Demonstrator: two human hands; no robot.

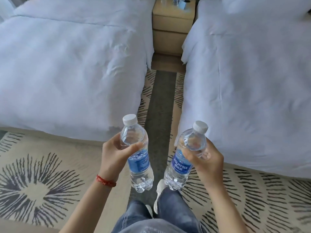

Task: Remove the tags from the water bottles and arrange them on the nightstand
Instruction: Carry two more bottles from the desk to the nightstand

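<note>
My left hand (pixel 116 152) curls its grip around the shoulder of a clear plastic water bottle with a white cap and blue label (pixel 138 155). My right hand (pixel 204 158) grips a second clear, blue-labelled bottle (pixel 182 158) the same way, just beside the first. Both hang tilted over the grey carpet strip (pixel 159 101), well short of the beige nightstand (pixel 173 22) standing between two white beds (pixel 67 64) beyond the strip.

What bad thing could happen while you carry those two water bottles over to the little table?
Each hand, left hand and right hand, holds one bottle, left bottle and right bottle, near the neck only, so a loose grip might let one slip onto the carpet. The gap between the beds is narrow, so a bottle might bump a bed. The nightstand already holds things that could get knocked.
</note>
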